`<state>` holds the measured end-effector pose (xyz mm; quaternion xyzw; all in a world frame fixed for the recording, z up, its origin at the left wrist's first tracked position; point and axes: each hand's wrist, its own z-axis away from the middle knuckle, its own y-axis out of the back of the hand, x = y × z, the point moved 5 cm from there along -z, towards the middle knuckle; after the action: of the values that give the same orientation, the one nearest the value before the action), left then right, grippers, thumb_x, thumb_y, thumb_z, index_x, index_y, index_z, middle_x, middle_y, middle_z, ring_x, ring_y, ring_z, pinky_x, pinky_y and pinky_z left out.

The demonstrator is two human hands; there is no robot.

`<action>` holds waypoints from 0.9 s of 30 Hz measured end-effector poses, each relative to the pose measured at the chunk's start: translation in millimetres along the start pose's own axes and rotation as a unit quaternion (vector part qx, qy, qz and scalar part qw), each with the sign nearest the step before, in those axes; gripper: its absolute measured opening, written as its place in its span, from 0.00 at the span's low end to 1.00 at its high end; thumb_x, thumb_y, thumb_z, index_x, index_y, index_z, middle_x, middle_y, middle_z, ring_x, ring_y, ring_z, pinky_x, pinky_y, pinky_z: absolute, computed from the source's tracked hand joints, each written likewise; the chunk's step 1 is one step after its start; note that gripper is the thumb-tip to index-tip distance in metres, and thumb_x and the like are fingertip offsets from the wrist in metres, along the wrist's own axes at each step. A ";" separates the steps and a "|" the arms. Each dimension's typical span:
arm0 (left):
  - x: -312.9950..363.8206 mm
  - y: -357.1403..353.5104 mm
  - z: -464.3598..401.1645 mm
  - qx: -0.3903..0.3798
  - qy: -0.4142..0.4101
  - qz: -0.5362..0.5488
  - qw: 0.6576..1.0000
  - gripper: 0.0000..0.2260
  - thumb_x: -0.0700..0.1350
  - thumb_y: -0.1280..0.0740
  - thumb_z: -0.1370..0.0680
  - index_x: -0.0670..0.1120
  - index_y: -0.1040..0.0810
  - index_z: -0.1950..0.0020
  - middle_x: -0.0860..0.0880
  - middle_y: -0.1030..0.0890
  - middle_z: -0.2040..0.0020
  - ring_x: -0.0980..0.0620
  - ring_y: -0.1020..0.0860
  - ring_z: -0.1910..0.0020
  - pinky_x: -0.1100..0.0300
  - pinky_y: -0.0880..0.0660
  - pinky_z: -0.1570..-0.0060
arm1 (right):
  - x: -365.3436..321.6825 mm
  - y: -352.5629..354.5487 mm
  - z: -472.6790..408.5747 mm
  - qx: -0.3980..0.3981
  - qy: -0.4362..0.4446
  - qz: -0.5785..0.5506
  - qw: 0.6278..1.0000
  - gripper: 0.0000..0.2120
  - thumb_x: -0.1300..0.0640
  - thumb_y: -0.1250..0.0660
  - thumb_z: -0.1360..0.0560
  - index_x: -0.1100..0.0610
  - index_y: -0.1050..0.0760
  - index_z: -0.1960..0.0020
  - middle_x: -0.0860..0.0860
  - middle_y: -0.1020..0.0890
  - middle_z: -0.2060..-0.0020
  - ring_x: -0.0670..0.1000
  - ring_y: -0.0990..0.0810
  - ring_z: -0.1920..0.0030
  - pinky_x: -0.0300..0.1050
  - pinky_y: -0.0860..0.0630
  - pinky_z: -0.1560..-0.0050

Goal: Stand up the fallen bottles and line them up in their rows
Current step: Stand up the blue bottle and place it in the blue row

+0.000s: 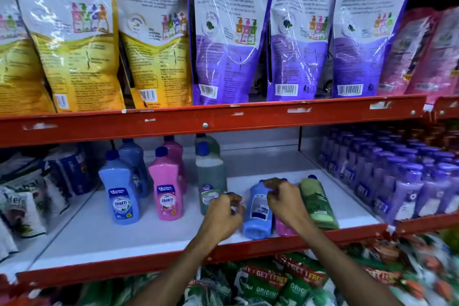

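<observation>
On the white shelf [104,236] three bottles lie on their sides: a blue bottle [257,211], a pink bottle [283,228] mostly hidden under my right hand, and a green bottle [319,202]. Upright rows stand to the left: a blue bottle [120,192], a pink bottle [167,191] and a green bottle [211,176], each with another behind it. My left hand [221,216] hovers at the left side of the fallen blue bottle, fingers curled. My right hand [285,202] lies over the fallen pink bottle between blue and green; its grip is unclear.
Large Santoor refill pouches [228,32] fill the shelf above a red rail [206,122]. Several purple bottles [397,179] pack the section to the right behind a divider. Bags [27,196] sit to the left, packets [273,285] on the shelf below.
</observation>
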<state>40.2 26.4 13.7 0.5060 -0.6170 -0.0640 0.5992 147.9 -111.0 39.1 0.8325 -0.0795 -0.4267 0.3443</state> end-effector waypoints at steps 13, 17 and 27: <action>-0.3 -59.6 -34.5 -0.180 0.274 0.245 0.913 0.09 0.41 0.26 0.26 0.36 0.22 0.55 0.42 0.16 0.66 0.48 0.19 0.70 0.54 0.22 0.69 | 22.7 -21.7 7.0 -0.134 -0.114 0.015 0.984 0.07 0.68 0.40 0.27 0.63 0.23 0.58 0.63 0.20 0.59 0.58 0.23 0.58 0.45 0.30 0.62; -1.4 -58.7 -29.7 -0.118 0.262 0.312 0.906 0.13 0.35 0.30 0.24 0.30 0.25 0.41 0.37 0.19 0.55 0.43 0.19 0.60 0.50 0.22 0.63 | 29.5 -12.9 9.1 -0.051 -0.122 -0.040 0.990 0.05 0.63 0.34 0.25 0.61 0.24 0.60 0.62 0.18 0.60 0.60 0.20 0.58 0.47 0.31 0.61; -46.2 68.3 27.5 -0.025 0.031 0.416 0.909 0.16 0.31 0.35 0.23 0.46 0.25 0.38 0.51 0.14 0.46 0.53 0.16 0.47 0.62 0.18 0.50 | -59.1 -53.4 36.8 -0.047 -0.030 -0.358 0.932 0.15 0.68 0.25 0.31 0.50 0.19 0.50 0.44 0.12 0.57 0.46 0.13 0.54 0.38 0.17 0.56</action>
<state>-30.0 77.1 21.8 0.1901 -0.7511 0.1909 0.6027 74.3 -64.3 28.9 0.7753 0.2339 -0.5497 0.2052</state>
